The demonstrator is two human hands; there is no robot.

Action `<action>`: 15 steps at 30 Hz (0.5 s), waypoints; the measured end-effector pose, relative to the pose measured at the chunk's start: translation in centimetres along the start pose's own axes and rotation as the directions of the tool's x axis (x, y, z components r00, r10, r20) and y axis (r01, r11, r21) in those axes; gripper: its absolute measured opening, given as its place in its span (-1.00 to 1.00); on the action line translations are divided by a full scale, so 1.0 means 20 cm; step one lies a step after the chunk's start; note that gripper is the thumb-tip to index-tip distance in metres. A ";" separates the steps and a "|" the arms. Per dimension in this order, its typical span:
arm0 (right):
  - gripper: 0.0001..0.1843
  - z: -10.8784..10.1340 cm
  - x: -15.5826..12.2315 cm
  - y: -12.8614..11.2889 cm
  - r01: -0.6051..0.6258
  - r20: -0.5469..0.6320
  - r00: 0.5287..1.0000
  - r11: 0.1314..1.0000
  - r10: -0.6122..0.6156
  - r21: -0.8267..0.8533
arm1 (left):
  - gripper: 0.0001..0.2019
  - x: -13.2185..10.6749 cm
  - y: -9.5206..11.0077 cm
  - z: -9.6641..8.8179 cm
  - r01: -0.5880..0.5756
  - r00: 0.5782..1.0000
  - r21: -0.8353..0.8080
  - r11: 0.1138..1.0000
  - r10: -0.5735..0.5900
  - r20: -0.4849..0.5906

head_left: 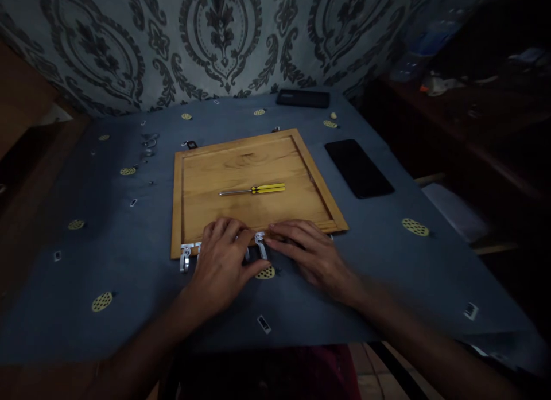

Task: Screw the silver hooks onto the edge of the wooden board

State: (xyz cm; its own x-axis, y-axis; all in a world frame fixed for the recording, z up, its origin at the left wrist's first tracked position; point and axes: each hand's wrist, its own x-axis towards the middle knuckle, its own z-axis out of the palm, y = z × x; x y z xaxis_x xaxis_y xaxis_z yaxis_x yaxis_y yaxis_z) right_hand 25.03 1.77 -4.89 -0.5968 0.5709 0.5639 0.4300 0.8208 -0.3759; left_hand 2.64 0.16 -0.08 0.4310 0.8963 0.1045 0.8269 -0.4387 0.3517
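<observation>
A framed wooden board [206, 167] lies flat on the table, with small silver metal hooks along its front edge. My left hand [224, 262] curls its fingers over that edge, and its thumb points right in front of it. Partly under this hand, a hook [185, 262] shows at the left corner. My right hand [312, 253] has its fingers together, the fingertips against another metal hook [260, 245]; its thumb is hidden. On the board's middle rests a screwdriver [253, 189] with a yellow and black handle and its shaft pointing left.
A blue patterned cloth [146, 308] covers the table. To the right of the board lies a black phone [359, 167]; a dark phone case [303, 98] is at the back. Small metal pieces [149, 142] lie at the left. A patterned curtain [219, 32] hangs behind.
</observation>
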 end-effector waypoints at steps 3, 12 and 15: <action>-0.53 0.01 0.00 0.00 0.006 0.031 1.000 0.999 -0.005 -0.034 | -0.59 0.00 0.00 0.00 0.002 1.000 0.015 1.000 -0.002 -0.002; -0.43 0.03 0.00 0.01 -0.002 0.088 0.996 0.997 0.009 -0.072 | -0.64 0.00 -0.01 0.00 0.004 1.000 0.001 1.000 -0.004 0.010; -0.40 0.03 0.00 0.01 -0.026 0.092 0.995 0.996 0.034 -0.090 | -0.62 0.00 -0.01 0.00 0.003 1.000 0.003 1.000 -0.003 0.017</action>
State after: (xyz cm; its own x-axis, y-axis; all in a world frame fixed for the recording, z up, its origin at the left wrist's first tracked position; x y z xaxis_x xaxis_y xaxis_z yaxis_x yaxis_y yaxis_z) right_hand 24.67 2.07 -5.41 -0.6414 0.5979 0.4808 0.5046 0.8008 -0.3226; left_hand 2.52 0.22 -0.02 0.4343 0.8965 0.0877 0.8295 -0.4360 0.3490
